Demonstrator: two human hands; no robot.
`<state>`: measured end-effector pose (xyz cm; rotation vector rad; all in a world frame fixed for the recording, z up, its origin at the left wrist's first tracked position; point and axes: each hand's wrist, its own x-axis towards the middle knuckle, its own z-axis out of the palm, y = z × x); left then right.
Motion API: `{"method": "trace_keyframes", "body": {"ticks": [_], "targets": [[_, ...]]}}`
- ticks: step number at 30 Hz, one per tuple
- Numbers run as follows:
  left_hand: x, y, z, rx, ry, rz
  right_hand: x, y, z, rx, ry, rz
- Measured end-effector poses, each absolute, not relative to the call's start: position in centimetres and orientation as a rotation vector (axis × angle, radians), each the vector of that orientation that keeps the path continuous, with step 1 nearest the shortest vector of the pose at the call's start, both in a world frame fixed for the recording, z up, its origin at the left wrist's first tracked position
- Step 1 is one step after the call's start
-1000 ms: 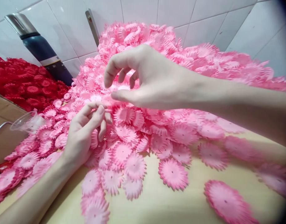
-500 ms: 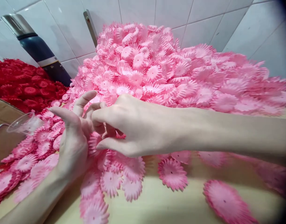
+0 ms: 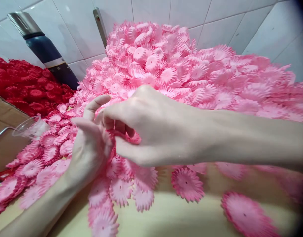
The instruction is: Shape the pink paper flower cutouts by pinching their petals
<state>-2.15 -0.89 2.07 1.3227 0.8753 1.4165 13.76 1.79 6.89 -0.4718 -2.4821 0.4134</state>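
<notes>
My left hand [image 3: 92, 144] is turned palm inward, its thumb stretched out and one finger raised and bent. The rest of its fingers are partly covered by my right hand [image 3: 151, 128], which reaches across from the right. My right fingers curl toward the thumb beside the left palm. Between them shows the darker rim of a pink scalloped flower disc [image 3: 134, 138], mostly hidden. Below the hands, overlapping pink flower discs [image 3: 120, 191] with small centre holes lie on the pale tabletop [image 3: 166, 217].
A large heap of pink flower discs [image 3: 168, 75] rises against the tiled wall [image 3: 151, 11]. At left are a red heap [image 3: 30, 89], a dark blue bottle [image 3: 48, 54], a clear plastic cup [image 3: 34, 128] and a cardboard box [image 3: 8, 138]. Loose discs [image 3: 187, 184] lie at front right.
The view has shifted slightly, moving the scene right. My right fingers have closed nearer the thumb, with a pink rim now showing between them. The left hand stays beside the right.
</notes>
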Motion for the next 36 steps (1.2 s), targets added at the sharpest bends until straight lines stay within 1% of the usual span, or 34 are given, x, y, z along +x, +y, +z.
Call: {"method": "trace_keyframes", "body": {"ticks": [3,6,10,14,20,26,31,36], "targets": [[-2.1,-0.4,2.0,1.307,0.784,1.486,14.1,2.1,7.9,-0.669,-2.394,0.332],[-2.3,-0.1,1.9,1.323,0.803,1.513,14.6,2.6,8.4,-0.727,-2.286,0.371],[-2.9,0.1,1.5,1.379,0.884,1.516,15.2,3.1,8.2,-0.697,-2.324,0.505],[-3.2,0.0,1.3,1.389,0.882,1.481,15.5,3.5,8.1,-0.624,-2.371,0.528],[-2.9,0.0,1.6,1.285,0.807,1.486,16.0,4.1,8.5,-0.709,-2.314,0.74],[-3.0,0.1,1.7,1.299,0.835,1.444,15.8,3.8,7.9,-0.684,-2.307,0.69],[-3.2,-0.1,1.5,1.469,0.88,1.355,15.4,3.7,7.7,-0.716,-2.233,0.646],[-3.2,-0.1,1.4,1.452,0.915,1.393,15.2,4.0,7.4,-0.659,-2.314,0.704]]}}
